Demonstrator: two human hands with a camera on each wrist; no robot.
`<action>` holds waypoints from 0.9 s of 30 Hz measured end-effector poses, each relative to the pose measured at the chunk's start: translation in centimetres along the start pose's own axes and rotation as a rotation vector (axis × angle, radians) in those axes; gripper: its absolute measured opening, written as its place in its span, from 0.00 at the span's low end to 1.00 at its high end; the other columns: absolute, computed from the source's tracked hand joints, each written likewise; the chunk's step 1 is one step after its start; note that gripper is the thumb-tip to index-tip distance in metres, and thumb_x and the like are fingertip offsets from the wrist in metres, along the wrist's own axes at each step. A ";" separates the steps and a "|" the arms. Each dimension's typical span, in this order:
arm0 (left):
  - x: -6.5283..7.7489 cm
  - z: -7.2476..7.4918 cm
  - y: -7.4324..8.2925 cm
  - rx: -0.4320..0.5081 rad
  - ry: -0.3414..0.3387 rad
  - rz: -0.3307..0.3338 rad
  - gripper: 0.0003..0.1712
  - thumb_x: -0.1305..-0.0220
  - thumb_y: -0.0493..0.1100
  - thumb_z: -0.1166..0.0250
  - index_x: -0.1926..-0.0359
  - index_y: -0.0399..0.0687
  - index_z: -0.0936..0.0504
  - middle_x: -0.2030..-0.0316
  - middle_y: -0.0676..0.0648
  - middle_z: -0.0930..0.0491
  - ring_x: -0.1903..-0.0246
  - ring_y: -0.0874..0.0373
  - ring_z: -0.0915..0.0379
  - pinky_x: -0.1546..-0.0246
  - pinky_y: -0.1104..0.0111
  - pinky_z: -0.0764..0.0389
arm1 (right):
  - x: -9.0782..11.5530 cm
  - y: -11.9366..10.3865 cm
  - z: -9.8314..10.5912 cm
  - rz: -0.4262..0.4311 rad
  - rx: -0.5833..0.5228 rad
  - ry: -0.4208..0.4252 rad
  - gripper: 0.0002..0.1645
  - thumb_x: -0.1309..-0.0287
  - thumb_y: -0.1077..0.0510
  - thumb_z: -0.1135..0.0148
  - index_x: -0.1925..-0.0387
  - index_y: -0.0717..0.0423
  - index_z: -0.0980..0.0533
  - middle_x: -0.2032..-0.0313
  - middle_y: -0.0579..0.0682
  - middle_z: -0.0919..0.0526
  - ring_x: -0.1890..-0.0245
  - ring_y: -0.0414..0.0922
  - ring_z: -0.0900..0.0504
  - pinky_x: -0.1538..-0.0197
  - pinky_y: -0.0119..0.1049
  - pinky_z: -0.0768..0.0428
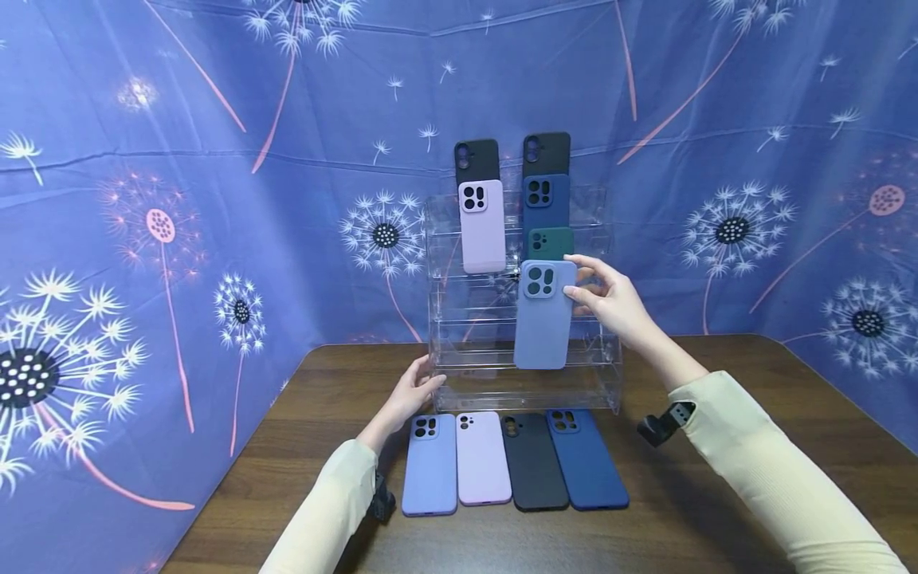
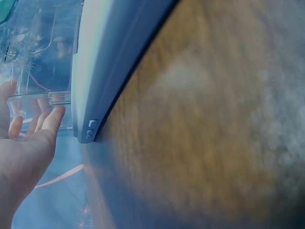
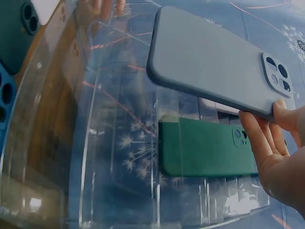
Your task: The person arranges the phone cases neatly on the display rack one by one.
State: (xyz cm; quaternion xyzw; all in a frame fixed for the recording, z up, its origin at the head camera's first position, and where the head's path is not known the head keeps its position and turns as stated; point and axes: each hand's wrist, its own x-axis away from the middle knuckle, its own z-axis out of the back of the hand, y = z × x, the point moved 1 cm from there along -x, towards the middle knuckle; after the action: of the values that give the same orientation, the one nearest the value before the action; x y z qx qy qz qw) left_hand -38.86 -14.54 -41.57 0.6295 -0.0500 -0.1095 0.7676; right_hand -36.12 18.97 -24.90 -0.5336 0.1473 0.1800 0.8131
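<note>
My right hand [image 1: 610, 299] pinches a light blue phone case [image 1: 543, 327] by its upper right edge. The case hangs upright before the lower tiers of a clear stepped display rack [image 1: 502, 383]. In the right wrist view a green phone case [image 3: 205, 148] lies on the rack behind the held one. At the rack's lower left edge, my left hand [image 1: 412, 391] holds the side panel between thumb and fingers. The left wrist view shows this hand [image 2: 31, 152] at the clear edge, beside a case's rim [image 2: 105, 71].
On the brown table [image 1: 308, 454] before the rack lie a periwinkle case [image 1: 430, 470], a pale pink case [image 1: 484, 462], a black case [image 1: 534, 466] and a dark blue case [image 1: 591, 466]. Several cases stand on upper tiers, including a pink one [image 1: 483, 235]. A dandelion-print cloth [image 1: 287, 239] hangs behind.
</note>
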 end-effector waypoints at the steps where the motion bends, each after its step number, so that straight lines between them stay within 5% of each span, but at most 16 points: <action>1: -0.1 0.0 -0.1 0.002 0.003 0.001 0.37 0.35 0.46 0.40 0.31 0.42 0.45 0.34 0.34 0.39 0.40 0.42 0.34 0.43 0.52 0.28 | -0.3 -0.1 -0.1 -0.002 0.001 0.007 0.32 0.37 0.58 0.42 0.33 0.49 0.38 0.54 0.51 0.33 0.65 0.32 0.19 0.60 0.40 0.16; 16: 0.1 0.0 -0.1 0.017 0.001 0.001 0.37 0.34 0.44 0.42 0.30 0.40 0.47 0.35 0.32 0.39 0.41 0.42 0.33 0.44 0.51 0.28 | -4.6 -1.5 -2.4 0.071 -0.073 0.073 0.30 0.39 0.60 0.41 0.35 0.51 0.35 0.57 0.48 0.30 0.68 0.32 0.19 0.60 0.40 0.16; 27: 1.9 -0.2 2.9 0.006 -0.046 0.011 0.36 0.32 0.40 0.45 0.30 0.35 0.50 0.34 0.30 0.43 0.40 0.40 0.34 0.42 0.49 0.29 | -7.2 -1.5 -4.4 0.065 -0.147 0.159 0.31 0.40 0.64 0.40 0.36 0.51 0.33 0.58 0.47 0.29 0.67 0.31 0.20 0.61 0.37 0.16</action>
State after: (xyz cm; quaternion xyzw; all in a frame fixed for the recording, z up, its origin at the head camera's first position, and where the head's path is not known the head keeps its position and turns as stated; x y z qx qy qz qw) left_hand -36.68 -14.20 -38.91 0.6288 -0.0715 -0.1198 0.7650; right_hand -42.03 13.40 -22.28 -0.5992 0.2150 0.1735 0.7514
